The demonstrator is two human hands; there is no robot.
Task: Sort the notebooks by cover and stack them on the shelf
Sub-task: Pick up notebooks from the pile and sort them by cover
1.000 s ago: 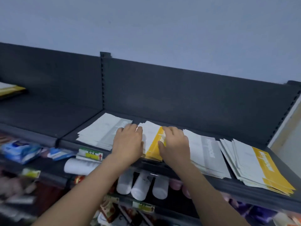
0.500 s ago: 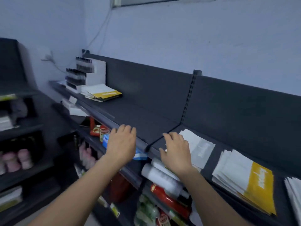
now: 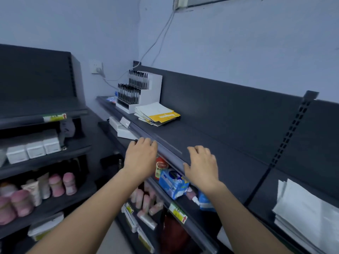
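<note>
A loose pile of notebooks with white and yellow covers lies far along the dark top shelf, next to a white pen display. A stack of white-covered notebooks lies on the same shelf at the lower right. My left hand hovers at the shelf's front edge, fingers relaxed, holding nothing. Over the bare shelf surface, to its right, is my right hand, fingers spread and empty. Both hands are well short of the yellow pile.
A white pen display full of black pens stands at the shelf's far end. Below the shelf edge sit a red jar, a blue box and pink bottles. A second dark shelving unit stands on the left with white boxes.
My view and both hands have swung left along the shelf, away from the sorted stacks. The hands left the notebooks they were pressing and now hover empty near the shelf edge.
</note>
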